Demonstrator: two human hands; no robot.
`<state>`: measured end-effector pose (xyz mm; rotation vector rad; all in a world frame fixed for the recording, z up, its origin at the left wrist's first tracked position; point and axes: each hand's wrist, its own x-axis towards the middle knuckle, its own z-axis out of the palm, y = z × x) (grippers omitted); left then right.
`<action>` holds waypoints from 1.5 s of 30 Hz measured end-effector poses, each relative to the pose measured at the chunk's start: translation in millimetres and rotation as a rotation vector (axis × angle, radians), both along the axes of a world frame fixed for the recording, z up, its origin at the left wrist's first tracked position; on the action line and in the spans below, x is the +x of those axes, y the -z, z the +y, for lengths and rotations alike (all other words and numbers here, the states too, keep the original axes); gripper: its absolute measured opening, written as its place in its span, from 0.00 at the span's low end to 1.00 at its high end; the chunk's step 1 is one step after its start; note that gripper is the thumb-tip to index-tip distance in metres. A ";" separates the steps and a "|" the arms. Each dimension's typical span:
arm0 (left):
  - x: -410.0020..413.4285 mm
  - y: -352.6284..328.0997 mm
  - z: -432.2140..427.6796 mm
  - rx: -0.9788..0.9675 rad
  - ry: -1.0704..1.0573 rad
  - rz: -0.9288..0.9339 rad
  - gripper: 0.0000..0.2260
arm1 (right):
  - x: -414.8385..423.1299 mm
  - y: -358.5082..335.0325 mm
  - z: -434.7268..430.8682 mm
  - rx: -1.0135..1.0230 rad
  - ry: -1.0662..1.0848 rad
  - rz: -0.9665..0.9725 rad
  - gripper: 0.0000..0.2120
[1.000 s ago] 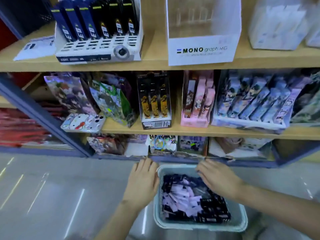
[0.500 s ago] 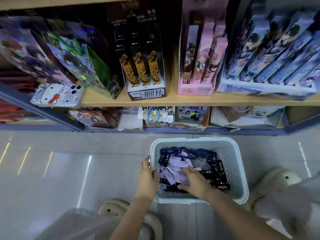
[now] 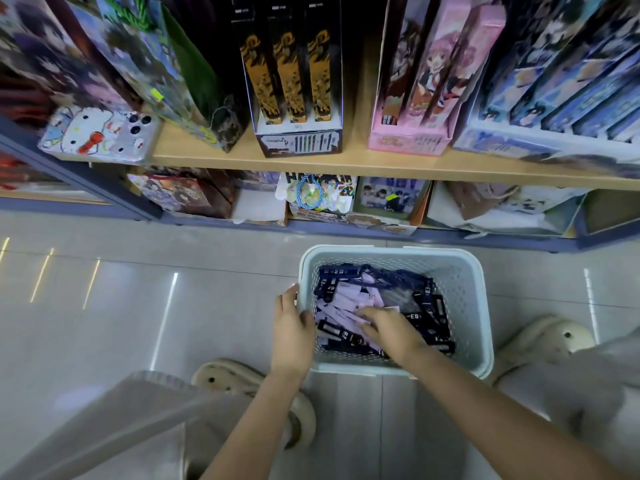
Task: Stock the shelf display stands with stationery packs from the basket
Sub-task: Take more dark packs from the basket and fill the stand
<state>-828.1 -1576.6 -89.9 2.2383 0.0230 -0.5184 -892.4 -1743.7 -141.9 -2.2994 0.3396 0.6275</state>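
At lower centre the left rim of the basket (image 3: 465,299) is held by the left hand (image 3: 292,329), thumb hooked inside. The right hand (image 3: 393,332) is laid on the stationery packs (image 3: 341,301) within; whether its fingers (image 3: 367,311) grasp any cannot be told. Display stands (image 3: 298,142) are ranged along the shelf (image 3: 356,163) in the upper frame.

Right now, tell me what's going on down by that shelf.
A person crouches at a pale blue basket on the floor below the shelf. The left hand grips the basket's left rim, thumb inside. The right hand reaches into the dark and lilac stationery packs; whether it has grasped one is unclear. None is lifted out.
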 end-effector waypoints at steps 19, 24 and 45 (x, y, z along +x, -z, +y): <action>-22.3 -25.1 -25.6 -0.274 0.258 0.154 0.07 | -13.6 -19.6 -83.7 0.096 0.037 0.197 0.22; -22.1 -22.3 -25.5 -0.313 0.166 0.208 0.05 | -32.3 -8.0 -81.5 -0.055 -0.167 0.261 0.39; -33.9 -20.7 -33.7 -0.298 0.144 0.208 0.08 | -14.1 -2.5 -91.0 -0.174 -0.321 0.294 0.29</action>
